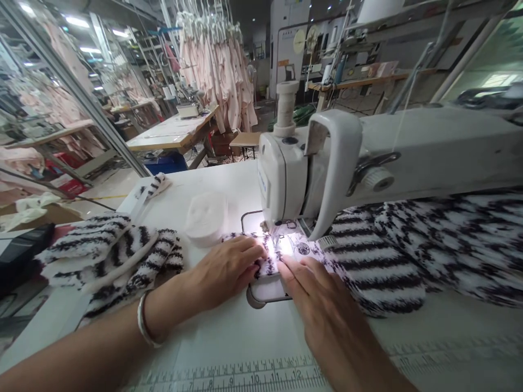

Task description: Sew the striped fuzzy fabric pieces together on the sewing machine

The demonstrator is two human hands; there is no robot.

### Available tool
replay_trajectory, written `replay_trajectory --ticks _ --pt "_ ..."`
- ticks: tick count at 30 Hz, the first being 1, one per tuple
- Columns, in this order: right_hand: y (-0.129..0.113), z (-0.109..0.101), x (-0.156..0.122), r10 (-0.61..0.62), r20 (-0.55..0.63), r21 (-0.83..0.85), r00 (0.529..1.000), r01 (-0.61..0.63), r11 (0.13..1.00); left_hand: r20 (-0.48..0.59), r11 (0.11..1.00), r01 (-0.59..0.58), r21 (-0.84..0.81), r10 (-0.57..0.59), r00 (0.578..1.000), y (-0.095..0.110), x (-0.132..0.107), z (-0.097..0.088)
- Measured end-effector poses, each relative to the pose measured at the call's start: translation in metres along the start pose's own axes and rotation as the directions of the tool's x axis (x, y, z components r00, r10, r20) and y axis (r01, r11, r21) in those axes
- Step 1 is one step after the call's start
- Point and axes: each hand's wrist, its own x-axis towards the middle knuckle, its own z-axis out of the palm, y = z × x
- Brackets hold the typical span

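Note:
Black-and-white striped fluffy fabric point(265, 268) lies under the lit needle area of a white sewing machine point(284, 179). My left hand point(223, 272), with a bangle on its wrist, holds the fabric's left part, its fingers bent together and the thumb at the near edge. Just right of the needle, my right hand point(316, 294) rests on the fabric with its fingers stretched forward and lying flat. The presser foot point(278, 237) sits between and just beyond both sets of fingertips; glare blurs the needle. More striped fabric point(379, 261) spreads out to the right, beneath the machine arm.
A striped fabric pile point(110, 250) lies at the table's left side. A whitish rounded block point(206, 218) stands beyond my left hand. A printed ruler point(253, 375) runs along the table's near edge. Pink garments point(216, 76) hang behind, near another worktable point(175, 130).

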Motion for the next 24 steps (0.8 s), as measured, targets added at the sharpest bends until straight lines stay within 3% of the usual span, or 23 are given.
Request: replay_trajectory --ticks 4,7,11,14,21,24 --pt "0.008 -0.006 0.011 -0.033 0.080 0.104 0.996 0.025 0.994 -0.040 1.000 0.008 -0.008 -0.008 0.999 0.009 0.001 0.003" --pt "0.000 -0.006 0.012 0.029 0.079 0.144 0.996 -0.040 0.989 -0.022 1.000 -0.027 -0.015 0.027 0.999 0.007 0.000 -0.001" --pt "-0.011 -0.001 0.008 0.108 0.079 0.083 0.991 -0.115 0.990 0.075 0.995 -0.074 -0.065 0.079 0.994 0.000 -0.006 -0.013" --pt "-0.007 -0.002 0.009 0.103 0.099 0.023 0.990 -0.106 0.994 0.060 0.992 -0.072 -0.101 0.078 0.995 0.000 -0.010 -0.013" --pt "0.000 -0.008 0.018 0.057 0.049 0.052 0.997 -0.060 0.997 -0.119 0.999 0.029 -0.025 -0.032 0.992 0.028 -0.007 0.012" --pt "-0.003 -0.007 0.020 0.103 0.109 0.072 0.989 -0.111 0.991 -0.136 0.991 0.129 0.026 -0.124 0.983 0.039 -0.002 0.022"
